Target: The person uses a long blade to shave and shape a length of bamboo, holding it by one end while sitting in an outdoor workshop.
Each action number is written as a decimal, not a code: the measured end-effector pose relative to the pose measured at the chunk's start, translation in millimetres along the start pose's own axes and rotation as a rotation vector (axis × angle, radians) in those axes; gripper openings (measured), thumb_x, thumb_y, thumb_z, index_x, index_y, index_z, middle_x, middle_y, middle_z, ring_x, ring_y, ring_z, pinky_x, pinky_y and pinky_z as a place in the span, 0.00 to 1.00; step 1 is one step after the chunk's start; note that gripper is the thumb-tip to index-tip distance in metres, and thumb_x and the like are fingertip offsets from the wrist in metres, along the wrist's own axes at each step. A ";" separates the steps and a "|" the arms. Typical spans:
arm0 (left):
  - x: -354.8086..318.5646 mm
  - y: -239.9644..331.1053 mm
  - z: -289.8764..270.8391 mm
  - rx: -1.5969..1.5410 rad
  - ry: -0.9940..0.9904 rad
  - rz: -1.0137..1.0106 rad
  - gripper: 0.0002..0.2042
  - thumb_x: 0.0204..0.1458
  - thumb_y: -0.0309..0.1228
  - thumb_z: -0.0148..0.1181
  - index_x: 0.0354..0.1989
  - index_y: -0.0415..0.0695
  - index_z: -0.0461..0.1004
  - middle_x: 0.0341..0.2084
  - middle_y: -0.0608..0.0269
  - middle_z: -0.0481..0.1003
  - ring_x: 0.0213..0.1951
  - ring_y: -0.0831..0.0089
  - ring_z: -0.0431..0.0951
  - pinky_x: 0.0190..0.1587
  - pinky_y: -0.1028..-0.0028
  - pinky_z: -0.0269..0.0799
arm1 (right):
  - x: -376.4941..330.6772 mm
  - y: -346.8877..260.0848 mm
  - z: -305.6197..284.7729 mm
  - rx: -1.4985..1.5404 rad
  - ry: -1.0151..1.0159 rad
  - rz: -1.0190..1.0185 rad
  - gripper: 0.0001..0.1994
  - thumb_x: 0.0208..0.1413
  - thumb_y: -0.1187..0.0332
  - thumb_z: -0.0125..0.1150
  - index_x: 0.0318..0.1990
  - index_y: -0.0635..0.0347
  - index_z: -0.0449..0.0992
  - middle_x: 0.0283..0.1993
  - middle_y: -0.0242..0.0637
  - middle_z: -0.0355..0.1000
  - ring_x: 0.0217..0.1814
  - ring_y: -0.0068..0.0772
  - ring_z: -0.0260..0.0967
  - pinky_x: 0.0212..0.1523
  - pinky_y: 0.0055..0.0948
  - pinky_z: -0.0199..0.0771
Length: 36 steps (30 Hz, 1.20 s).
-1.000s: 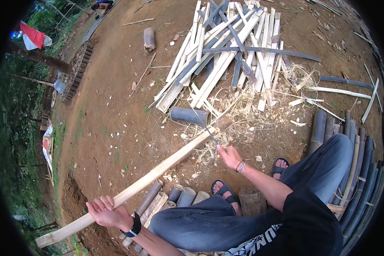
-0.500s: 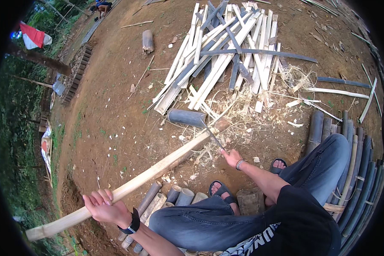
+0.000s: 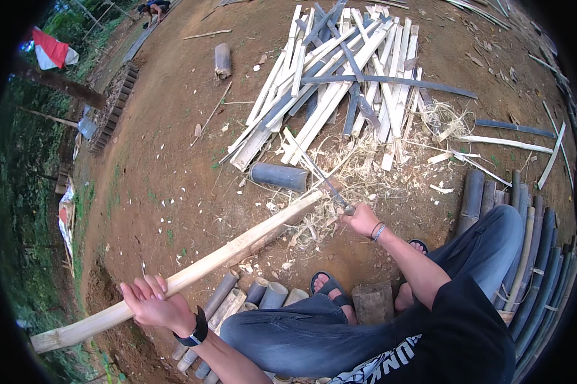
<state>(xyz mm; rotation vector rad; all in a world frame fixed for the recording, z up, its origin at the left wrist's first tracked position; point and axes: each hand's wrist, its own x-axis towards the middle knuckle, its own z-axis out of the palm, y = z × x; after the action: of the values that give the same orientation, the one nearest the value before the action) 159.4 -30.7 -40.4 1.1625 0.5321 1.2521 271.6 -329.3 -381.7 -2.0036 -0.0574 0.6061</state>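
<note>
A long pale split bamboo strip (image 3: 231, 244) slants across the ground in front of me, its near end out at the lower left. My left hand (image 3: 154, 304) is wrapped around it close to that end. My right hand (image 3: 361, 219) grips the handle of a long-bladed knife (image 3: 324, 178). The blade points away and to the left, just past the strip's far end; I cannot tell whether they touch. Part of a brown log (image 3: 269, 238) shows under the strip's far part, mostly hidden by it.
Beyond lies a heap of bamboo strips (image 3: 340, 77), with curly shavings (image 3: 445, 120) around it. A short dark bamboo piece (image 3: 279, 176) rests before the heap. Cut bamboo lengths (image 3: 274, 296) lie by my legs; dark poles (image 3: 544, 281) are stacked at the right. Another person (image 3: 153, 9) bends far off.
My right hand has moved right and slightly farther away, and the knife's blade has swung up beyond the strip's end. The strip has shifted slightly left with my left hand.
</note>
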 end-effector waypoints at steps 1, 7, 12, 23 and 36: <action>0.7 1.8 1.5 0.011 0.013 0.008 0.18 0.63 0.33 0.39 0.18 0.51 0.49 0.10 0.73 0.47 0.12 0.83 0.46 0.15 0.79 0.45 | -5.3 -17.7 -15.0 -0.075 0.060 -0.150 0.16 0.47 0.60 0.61 0.30 0.68 0.70 0.25 0.51 0.73 0.29 0.47 0.74 0.34 0.41 0.71; -7.7 13.4 33.7 0.027 -0.036 0.043 0.18 0.61 0.35 0.44 0.18 0.51 0.53 0.08 0.74 0.49 0.10 0.84 0.49 0.14 0.79 0.48 | -55.6 -58.7 -67.0 -0.621 0.116 -0.056 0.21 0.49 0.59 0.60 0.39 0.70 0.65 0.29 0.57 0.73 0.32 0.59 0.73 0.38 0.48 0.71; -6.2 3.5 50.3 -0.007 -0.065 0.028 0.18 0.61 0.35 0.45 0.17 0.51 0.52 0.08 0.74 0.49 0.10 0.84 0.50 0.14 0.79 0.48 | -86.2 -18.7 -58.6 -0.445 0.046 0.042 0.22 0.52 0.52 0.57 0.30 0.69 0.69 0.24 0.58 0.72 0.32 0.60 0.72 0.35 0.48 0.70; 4.8 -0.2 48.1 0.010 -0.020 0.044 0.19 0.61 0.35 0.45 0.17 0.51 0.51 0.09 0.74 0.48 0.10 0.84 0.49 0.14 0.79 0.45 | -81.3 -109.4 -9.6 0.475 0.104 -0.269 0.25 0.64 0.53 0.42 0.23 0.64 0.71 0.11 0.30 0.61 0.14 0.20 0.61 0.17 0.25 0.58; -7.6 -1.7 82.5 0.008 -0.104 0.067 0.18 0.61 0.35 0.45 0.18 0.50 0.53 0.08 0.73 0.49 0.09 0.84 0.49 0.12 0.79 0.45 | -42.8 -15.3 44.0 0.221 0.279 -0.303 0.31 0.65 0.49 0.36 0.15 0.62 0.66 0.09 0.33 0.60 0.10 0.26 0.59 0.13 0.29 0.57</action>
<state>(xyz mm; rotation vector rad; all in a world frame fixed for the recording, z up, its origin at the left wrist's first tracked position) 227.5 -68.9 -12.6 1.2533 0.4244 1.2396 218.2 -298.2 -368.5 -1.8004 -0.1170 0.1302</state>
